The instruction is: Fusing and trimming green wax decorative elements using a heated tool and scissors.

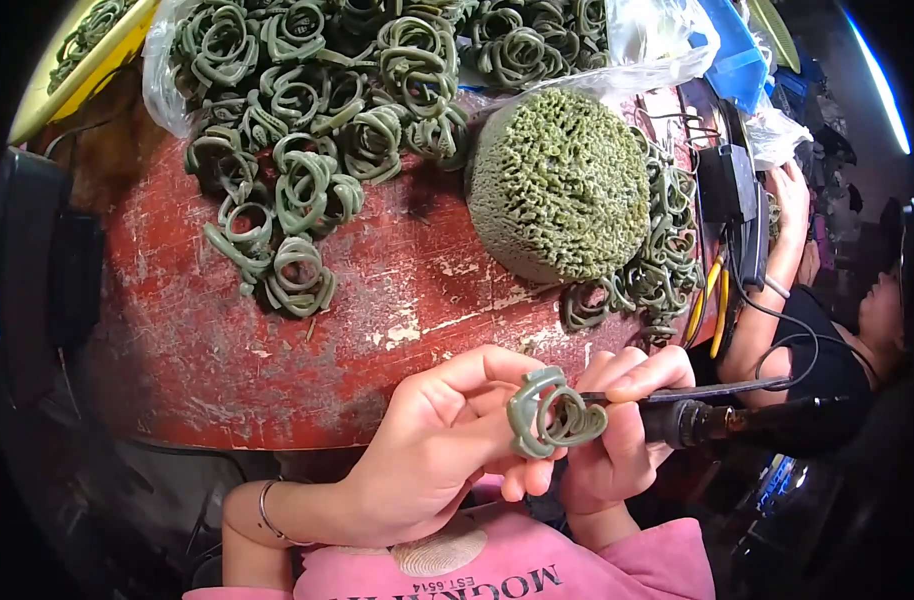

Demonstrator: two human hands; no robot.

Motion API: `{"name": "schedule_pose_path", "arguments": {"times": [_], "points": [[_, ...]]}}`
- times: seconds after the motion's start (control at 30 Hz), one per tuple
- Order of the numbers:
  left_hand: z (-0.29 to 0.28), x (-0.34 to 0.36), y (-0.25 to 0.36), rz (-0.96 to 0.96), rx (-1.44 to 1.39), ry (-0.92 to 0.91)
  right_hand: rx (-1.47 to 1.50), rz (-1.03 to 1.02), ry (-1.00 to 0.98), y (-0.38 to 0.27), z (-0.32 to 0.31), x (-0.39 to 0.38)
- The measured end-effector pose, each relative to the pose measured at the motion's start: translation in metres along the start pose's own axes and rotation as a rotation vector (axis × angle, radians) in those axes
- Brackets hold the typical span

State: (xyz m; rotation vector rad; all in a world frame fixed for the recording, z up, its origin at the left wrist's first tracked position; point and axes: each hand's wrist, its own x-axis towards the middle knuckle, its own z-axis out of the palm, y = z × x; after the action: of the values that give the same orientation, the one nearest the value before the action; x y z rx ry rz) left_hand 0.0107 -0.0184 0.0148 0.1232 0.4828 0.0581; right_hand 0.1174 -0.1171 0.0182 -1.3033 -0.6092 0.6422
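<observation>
Near the table's front edge, my left hand is closed on a green piece made of curled rings, gripped with thumb and fingers at its left side. My right hand is closed on a thin dark pen-like tool with a cord, its tip end at the green piece. Just beyond my hands stands a round, pitted green block with similar ring pieces heaped along its right side. A large pile of more ring pieces covers the back of the red table.
Yellow trays and blue containers sit at the back. Right are a black box, cables, yellow-handled pliers and a co-worker reaching onto the table. A dark device stands left; a dark cylindrical object lies below my tool.
</observation>
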Motion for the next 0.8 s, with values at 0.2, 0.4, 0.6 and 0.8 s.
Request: {"name": "schedule_pose_path", "arguments": {"times": [0.2, 0.4, 0.6, 0.8], "points": [[-0.002, 0.001, -0.002, 0.013, 0.004, -0.005, 0.066, 0.055, 0.005, -0.002, 0.001, 0.002], [-0.002, -0.001, 0.000, 0.010, 0.081, 0.019, 0.209, 0.118, 0.026, -0.001, -0.001, 0.009], [-0.002, -0.001, 0.003, 0.331, 0.384, -0.043, 0.018, 0.170, 0.143, -0.015, 0.000, 0.010], [-0.005, -0.004, 0.008, 0.593, 0.927, -0.002, -0.190, 0.160, -0.107, -0.016, 0.011, 0.018]]}}
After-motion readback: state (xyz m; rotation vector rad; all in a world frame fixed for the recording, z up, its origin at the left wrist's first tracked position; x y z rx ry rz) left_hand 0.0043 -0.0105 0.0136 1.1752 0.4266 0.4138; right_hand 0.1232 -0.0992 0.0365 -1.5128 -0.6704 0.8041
